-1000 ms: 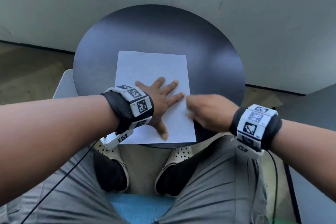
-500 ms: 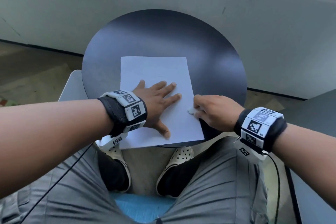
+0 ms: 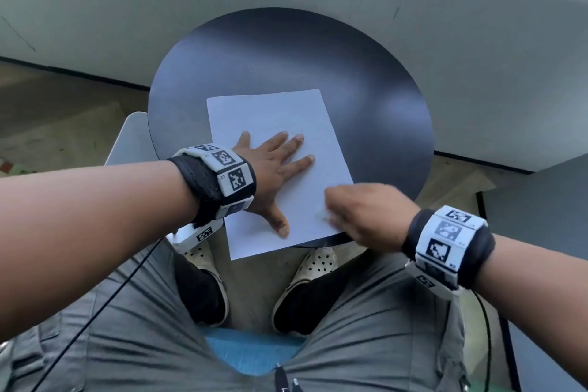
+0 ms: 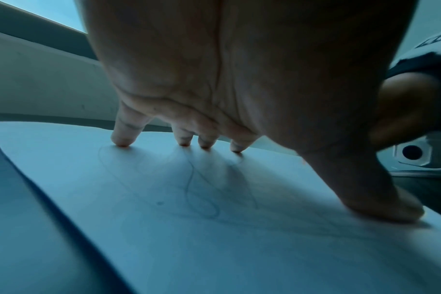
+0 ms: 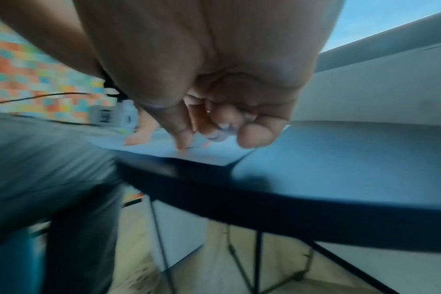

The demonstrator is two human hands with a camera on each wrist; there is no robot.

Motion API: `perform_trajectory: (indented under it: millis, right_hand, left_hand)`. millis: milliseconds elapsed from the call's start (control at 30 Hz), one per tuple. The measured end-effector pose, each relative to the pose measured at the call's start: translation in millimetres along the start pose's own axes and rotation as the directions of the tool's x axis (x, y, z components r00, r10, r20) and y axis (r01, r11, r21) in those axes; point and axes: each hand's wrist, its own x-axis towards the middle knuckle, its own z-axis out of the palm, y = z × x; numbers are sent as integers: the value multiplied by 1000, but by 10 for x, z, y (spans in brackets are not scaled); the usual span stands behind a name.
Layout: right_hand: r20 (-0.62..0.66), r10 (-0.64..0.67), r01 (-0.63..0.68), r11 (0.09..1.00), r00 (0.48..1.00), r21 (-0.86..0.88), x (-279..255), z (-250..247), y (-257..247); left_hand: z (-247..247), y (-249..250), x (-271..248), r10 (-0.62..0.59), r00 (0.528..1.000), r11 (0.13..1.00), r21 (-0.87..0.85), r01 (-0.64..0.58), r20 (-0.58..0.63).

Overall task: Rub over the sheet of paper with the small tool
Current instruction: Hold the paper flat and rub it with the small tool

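Head view, looking down at a round dark table (image 3: 286,51) with a white sheet of paper (image 3: 270,111) lying on it, its near corner hanging past the table's front edge. On the left, the left hand (image 3: 270,169) lies flat on the middle of the paper, fingers straight and spread, thumb splayed toward the near edge, pinning the sheet down. The left wrist view shows faint pencil lines (image 4: 202,195) under that palm. On the right, the right hand (image 3: 366,213) is blurred over the paper's near right edge, fingers curled. The right wrist view shows thumb and fingers pinching a small pale tool (image 5: 222,129), probably an eraser, close above the sheet; whether it touches I cannot tell.

Likely risks: rubbing near the unsupported overhanging corner could crease or tear the paper, since nothing backs it there. A hard stroke toward the edge could also drag the sheet if the flat hand's pressure eases. The small tool might slip from the pinch.
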Motion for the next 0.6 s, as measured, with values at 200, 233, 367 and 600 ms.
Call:
perform_trajectory:
  millis: [200, 233, 367, 600]
  right_hand:
    - [-87, 204, -197, 976, 975, 89, -24, 37, -214]
    - [-59, 76, -71, 994, 995, 83, -76, 76, -370]
    - [-20, 127, -125, 990, 992, 66, -61, 68, -217]
    - [-81, 181, -176, 982, 980, 71, -33, 102, -386]
  left_hand:
    - [-54, 72, 33, -27, 999, 1000, -14, 28, 28]
    - [-46, 84, 29, -33, 999, 999, -11, 33, 29]
    - [-48, 99, 13, -38, 999, 999, -3, 38, 25]
    - [-77, 144, 33, -52, 998, 999, 0, 53, 44]
